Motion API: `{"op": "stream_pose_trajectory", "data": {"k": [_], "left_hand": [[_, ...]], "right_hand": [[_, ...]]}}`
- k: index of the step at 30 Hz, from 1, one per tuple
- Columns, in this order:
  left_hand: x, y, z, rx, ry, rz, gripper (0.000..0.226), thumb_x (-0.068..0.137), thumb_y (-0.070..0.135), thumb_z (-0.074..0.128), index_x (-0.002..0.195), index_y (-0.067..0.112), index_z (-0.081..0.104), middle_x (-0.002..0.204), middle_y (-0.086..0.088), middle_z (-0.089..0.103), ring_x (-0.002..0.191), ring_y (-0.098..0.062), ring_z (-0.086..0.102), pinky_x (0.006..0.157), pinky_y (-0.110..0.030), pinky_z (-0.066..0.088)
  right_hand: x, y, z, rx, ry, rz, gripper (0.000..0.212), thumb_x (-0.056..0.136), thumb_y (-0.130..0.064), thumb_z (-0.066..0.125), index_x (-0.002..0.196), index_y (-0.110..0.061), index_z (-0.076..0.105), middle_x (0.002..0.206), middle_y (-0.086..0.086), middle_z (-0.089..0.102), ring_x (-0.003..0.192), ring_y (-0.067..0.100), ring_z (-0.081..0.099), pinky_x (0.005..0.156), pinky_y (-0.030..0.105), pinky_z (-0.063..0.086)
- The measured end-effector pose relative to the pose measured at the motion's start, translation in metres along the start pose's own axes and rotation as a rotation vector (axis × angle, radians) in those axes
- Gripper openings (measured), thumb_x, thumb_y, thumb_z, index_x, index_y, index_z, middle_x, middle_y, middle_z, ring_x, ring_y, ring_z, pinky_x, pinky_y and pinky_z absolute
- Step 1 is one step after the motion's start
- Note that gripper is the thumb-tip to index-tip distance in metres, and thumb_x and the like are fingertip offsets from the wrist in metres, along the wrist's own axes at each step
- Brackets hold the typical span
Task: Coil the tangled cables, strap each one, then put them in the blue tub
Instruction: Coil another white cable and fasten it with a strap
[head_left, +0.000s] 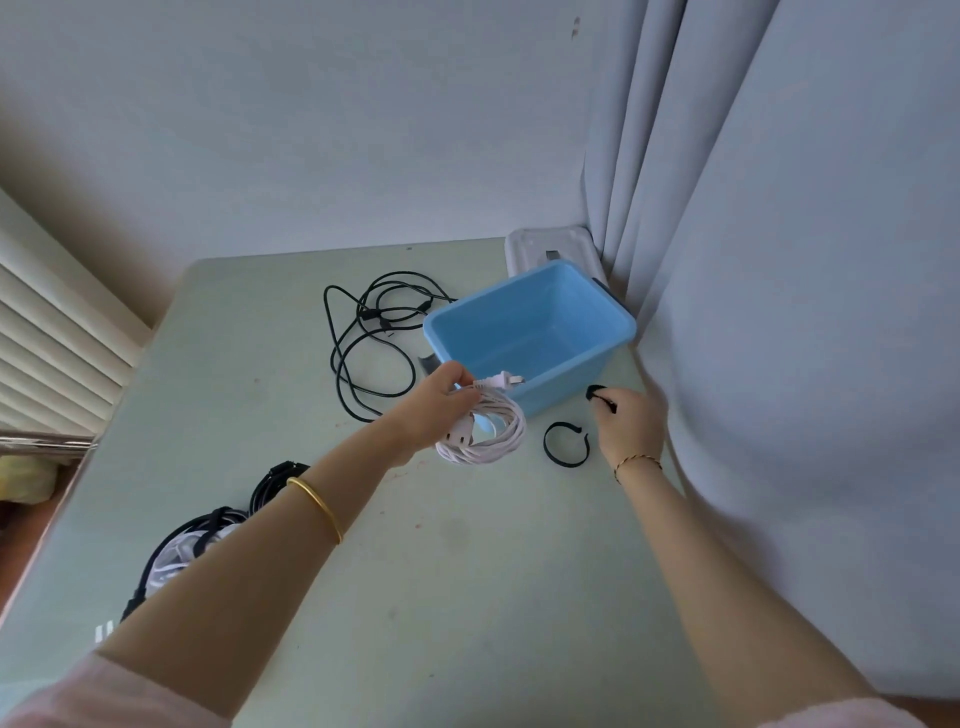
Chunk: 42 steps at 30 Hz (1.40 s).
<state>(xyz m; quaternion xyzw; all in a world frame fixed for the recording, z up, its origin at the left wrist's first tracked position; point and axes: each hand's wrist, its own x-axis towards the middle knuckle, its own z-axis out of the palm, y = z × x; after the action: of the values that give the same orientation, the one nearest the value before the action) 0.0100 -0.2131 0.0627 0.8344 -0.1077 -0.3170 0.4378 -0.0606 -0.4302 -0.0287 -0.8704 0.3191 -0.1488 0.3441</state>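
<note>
White cable (485, 431): wound into a coil, held just above the table (467, 571), in front of the near wall of the blue tub (535, 332).

Head view, single frame.
- Left hand (436, 410) grips the coil from above, fingers curled round the loops. A white plug (501, 381) sticks out past the fingers toward the tub; another connector hangs against the loops below the hand.
- Right hand (631, 421) pinches a small black strap (597, 392) at its fingertips, fingers curled, close to the tub's near right corner.
- Second strap (565, 444) lies on the table as an open ring, between the two hands and just beside the coil.
- Tub stands at the far right of the table, against the curtain (805, 312); a pale lid (550, 249) lies behind it.
- Black cable (374, 332) sprawls in loose loops to the left of the tub.
- Cable pile (197, 540), black and white mixed, sits at the near left, partly hidden by the left forearm.
- Gold bangle (317, 501) on the left forearm; thin bracelet (638, 461) on the right wrist.
</note>
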Motion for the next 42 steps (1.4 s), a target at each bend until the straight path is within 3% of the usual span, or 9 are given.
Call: {"op": "stream_pose_trajectory", "data": {"k": [5,9,12,15,22,26,32,38,42], "left_hand": [[-0.013,0.001,-0.002,0.005,0.032,0.007,0.007,0.098,0.02,0.045,0.09,0.021,0.046,0.087,-0.009,0.054,0.073,-0.021,0.048,0.068,-0.034,0.041],[-0.021,-0.001,-0.009,0.002,0.069,-0.004,0.004,0.098,0.022,0.045,0.094,0.02,0.046,0.088,-0.009,0.057,0.071,-0.02,0.05,0.065,-0.032,0.041],[-0.027,0.0,-0.014,-0.004,0.094,0.005,0.004,0.098,0.022,0.045,0.095,0.02,0.046,0.084,-0.006,0.055,0.068,-0.018,0.049,0.062,-0.03,0.041],[-0.031,0.003,-0.017,0.025,0.094,0.011,0.003,0.097,0.023,0.045,0.096,0.02,0.047,0.09,-0.009,0.059,0.075,-0.021,0.053,0.066,-0.032,0.042],[-0.039,0.013,-0.02,0.182,0.089,0.073,0.012,0.098,0.022,0.042,0.106,0.013,0.047,0.077,0.0,0.048,0.065,-0.013,0.041,0.056,-0.023,0.033],[-0.042,0.018,-0.019,0.221,0.069,0.099,0.016,0.097,0.023,0.046,0.106,0.01,0.049,0.09,-0.004,0.053,0.076,-0.015,0.044,0.063,-0.025,0.035],[-0.045,0.024,-0.018,0.354,0.043,0.099,0.02,0.097,0.024,0.044,0.113,0.013,0.049,0.11,-0.013,0.061,0.097,-0.028,0.058,0.085,-0.04,0.046],[-0.046,0.028,-0.016,0.474,0.042,0.128,0.016,0.098,0.018,0.039,0.111,0.012,0.046,0.099,-0.013,0.059,0.081,-0.023,0.051,0.066,-0.03,0.039],[-0.048,0.029,-0.015,0.482,0.025,0.125,0.021,0.097,0.016,0.037,0.116,0.011,0.047,0.1,-0.017,0.06,0.081,-0.023,0.05,0.066,-0.029,0.038]], "right_hand": [[-0.031,-0.056,-0.04,0.158,-0.141,-0.271,0.019,0.09,-0.014,0.059,0.101,-0.012,0.073,0.082,0.002,0.072,0.073,0.019,0.063,0.068,0.032,0.05],[-0.046,-0.101,-0.069,0.18,-0.393,-0.45,0.012,0.089,-0.013,0.06,0.092,-0.012,0.072,0.072,-0.015,0.061,0.064,-0.005,0.055,0.059,0.008,0.04],[-0.054,-0.122,-0.075,0.057,-0.666,-0.542,0.007,0.084,-0.014,0.067,0.088,-0.015,0.073,0.073,-0.016,0.061,0.063,-0.007,0.054,0.061,0.007,0.039],[-0.056,-0.132,-0.073,-0.122,-0.802,-0.616,0.009,0.084,-0.018,0.067,0.091,-0.02,0.073,0.08,-0.016,0.062,0.074,-0.003,0.056,0.072,0.012,0.043],[-0.048,-0.162,-0.079,-0.504,-0.772,-0.784,0.017,0.092,-0.02,0.053,0.1,-0.024,0.068,0.086,-0.011,0.052,0.085,0.011,0.05,0.064,0.026,0.037],[-0.049,-0.173,-0.078,-0.651,-0.717,-0.862,0.019,0.092,-0.021,0.052,0.1,-0.027,0.068,0.092,-0.006,0.06,0.087,0.018,0.057,0.063,0.027,0.039],[-0.051,-0.178,-0.076,-0.726,-0.579,-0.936,0.016,0.092,-0.022,0.054,0.101,-0.024,0.068,0.096,0.002,0.057,0.078,0.02,0.05,0.05,0.024,0.026],[-0.046,-0.17,-0.074,-0.674,-0.678,-0.877,0.015,0.09,-0.023,0.056,0.098,-0.025,0.069,0.092,0.0,0.057,0.081,0.021,0.054,0.052,0.023,0.028],[-0.047,-0.167,-0.071,-0.652,-0.683,-0.895,0.016,0.09,-0.023,0.057,0.098,-0.026,0.07,0.091,-0.003,0.054,0.083,0.021,0.055,0.055,0.025,0.03]]}}
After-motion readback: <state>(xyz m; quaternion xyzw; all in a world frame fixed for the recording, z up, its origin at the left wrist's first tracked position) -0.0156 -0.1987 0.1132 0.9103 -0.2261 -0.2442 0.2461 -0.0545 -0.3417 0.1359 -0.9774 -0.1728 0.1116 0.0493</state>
